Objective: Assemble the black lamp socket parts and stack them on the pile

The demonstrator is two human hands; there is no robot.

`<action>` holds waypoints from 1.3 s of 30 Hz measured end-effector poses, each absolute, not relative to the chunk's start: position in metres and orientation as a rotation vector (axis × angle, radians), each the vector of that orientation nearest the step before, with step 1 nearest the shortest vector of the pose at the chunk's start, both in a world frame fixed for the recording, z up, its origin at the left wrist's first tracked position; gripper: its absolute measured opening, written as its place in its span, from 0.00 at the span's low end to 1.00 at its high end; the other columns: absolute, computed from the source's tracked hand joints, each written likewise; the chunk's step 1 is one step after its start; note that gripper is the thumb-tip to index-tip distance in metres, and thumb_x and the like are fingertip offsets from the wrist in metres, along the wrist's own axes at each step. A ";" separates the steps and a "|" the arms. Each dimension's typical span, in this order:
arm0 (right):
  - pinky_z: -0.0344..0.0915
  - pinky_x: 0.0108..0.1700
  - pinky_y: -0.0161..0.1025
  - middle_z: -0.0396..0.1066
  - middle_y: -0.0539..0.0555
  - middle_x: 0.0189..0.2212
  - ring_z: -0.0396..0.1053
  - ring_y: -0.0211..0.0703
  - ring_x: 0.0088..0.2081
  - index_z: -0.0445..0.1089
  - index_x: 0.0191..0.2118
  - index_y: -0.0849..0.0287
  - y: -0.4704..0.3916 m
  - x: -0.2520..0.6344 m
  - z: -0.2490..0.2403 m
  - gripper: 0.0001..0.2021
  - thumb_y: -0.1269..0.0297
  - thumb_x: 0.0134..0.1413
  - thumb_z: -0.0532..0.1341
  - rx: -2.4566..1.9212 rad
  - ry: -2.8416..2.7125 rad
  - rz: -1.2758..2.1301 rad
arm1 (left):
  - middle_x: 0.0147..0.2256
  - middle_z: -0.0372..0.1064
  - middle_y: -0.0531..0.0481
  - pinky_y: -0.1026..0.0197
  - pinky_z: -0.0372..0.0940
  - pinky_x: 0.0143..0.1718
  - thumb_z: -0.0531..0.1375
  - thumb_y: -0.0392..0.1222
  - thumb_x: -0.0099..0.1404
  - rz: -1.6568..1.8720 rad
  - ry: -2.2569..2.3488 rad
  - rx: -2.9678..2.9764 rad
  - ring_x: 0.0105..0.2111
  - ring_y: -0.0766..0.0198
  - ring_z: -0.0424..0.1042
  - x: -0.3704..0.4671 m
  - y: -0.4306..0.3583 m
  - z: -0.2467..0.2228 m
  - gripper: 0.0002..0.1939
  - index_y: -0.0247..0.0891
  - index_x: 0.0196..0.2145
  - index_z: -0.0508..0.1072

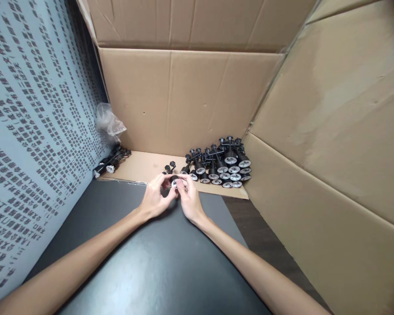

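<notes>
Between my two hands is a small black miniature lamp post with a round base, its white underside (174,183) facing me. The fingers of my left hand (156,195) are closed around the base from the left. My right hand (189,197) grips it from the right, with the thumb pressed on the white face. Small black lamp-like heads (170,166) show just beyond my fingers and seem to belong to the same piece. Part of the base is covered by my fingers. Just right of my hands lies a stack of similar black lamp posts (222,169), white undersides facing me.
At the far left, several black pieces (111,162) lie in a small heap, with a clear plastic bag (110,120) above them. Cardboard walls (190,100) rise behind and on the right. A printed pale sheet (36,122) stands left. A dark mat (164,262) covers the table.
</notes>
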State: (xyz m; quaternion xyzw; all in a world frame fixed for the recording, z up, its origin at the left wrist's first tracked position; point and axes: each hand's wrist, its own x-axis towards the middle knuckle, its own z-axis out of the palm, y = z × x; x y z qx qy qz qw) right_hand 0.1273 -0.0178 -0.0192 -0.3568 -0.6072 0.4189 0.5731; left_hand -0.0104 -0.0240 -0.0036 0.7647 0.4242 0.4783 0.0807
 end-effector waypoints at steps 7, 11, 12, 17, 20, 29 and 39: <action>0.67 0.34 0.38 0.73 0.53 0.33 0.70 0.40 0.30 0.62 0.52 0.57 -0.018 0.126 -0.016 0.20 0.48 0.64 0.51 -0.830 -1.475 1.010 | 0.35 0.69 0.50 0.60 0.65 0.38 0.56 0.42 0.68 1.452 1.295 2.219 0.32 0.65 0.68 -0.012 -0.023 -0.003 0.14 0.36 0.50 0.70; 0.67 0.34 0.38 0.74 0.54 0.34 0.69 0.40 0.30 0.63 0.50 0.58 -0.017 0.126 -0.018 0.20 0.47 0.63 0.52 -0.844 -1.459 1.009 | 0.36 0.71 0.48 0.60 0.66 0.39 0.55 0.44 0.69 1.406 1.325 2.162 0.33 0.64 0.69 -0.013 -0.021 -0.005 0.15 0.36 0.50 0.69; 0.66 0.33 0.37 0.74 0.54 0.34 0.69 0.40 0.30 0.63 0.50 0.58 -0.016 0.126 -0.019 0.20 0.47 0.63 0.52 -0.844 -1.452 1.013 | 0.36 0.71 0.48 0.60 0.66 0.38 0.54 0.45 0.69 1.388 1.319 2.151 0.32 0.64 0.70 -0.012 -0.021 -0.006 0.15 0.36 0.51 0.68; 0.63 0.31 0.36 0.73 0.52 0.32 0.67 0.38 0.28 0.63 0.46 0.57 -0.013 0.126 -0.023 0.18 0.47 0.62 0.55 -0.798 -1.396 1.077 | 0.36 0.74 0.47 0.59 0.67 0.38 0.54 0.45 0.69 1.370 1.252 2.144 0.32 0.63 0.72 -0.012 -0.021 -0.005 0.15 0.35 0.49 0.69; 0.61 0.30 0.35 0.70 0.49 0.28 0.65 0.37 0.26 0.61 0.44 0.57 -0.012 0.126 -0.025 0.17 0.47 0.61 0.56 -0.774 -1.379 1.102 | 0.33 0.74 0.48 0.60 0.67 0.38 0.55 0.45 0.68 1.370 1.263 2.159 0.32 0.63 0.73 -0.012 -0.022 -0.004 0.14 0.35 0.47 0.70; 0.59 0.28 0.35 0.66 0.46 0.25 0.61 0.36 0.24 0.61 0.45 0.56 -0.010 0.126 -0.026 0.18 0.46 0.61 0.55 -0.793 -1.386 1.106 | 0.30 0.72 0.51 0.61 0.67 0.36 0.57 0.41 0.65 1.398 1.290 2.156 0.29 0.65 0.71 -0.010 -0.022 -0.003 0.14 0.34 0.47 0.70; 0.66 0.34 0.39 0.72 0.56 0.40 0.68 0.41 0.33 0.60 0.56 0.55 -0.009 0.125 -0.029 0.21 0.49 0.63 0.53 -0.777 -1.462 1.096 | 0.33 0.74 0.49 0.62 0.67 0.34 0.55 0.44 0.67 1.376 1.339 2.055 0.28 0.65 0.71 -0.011 -0.019 -0.003 0.16 0.36 0.49 0.71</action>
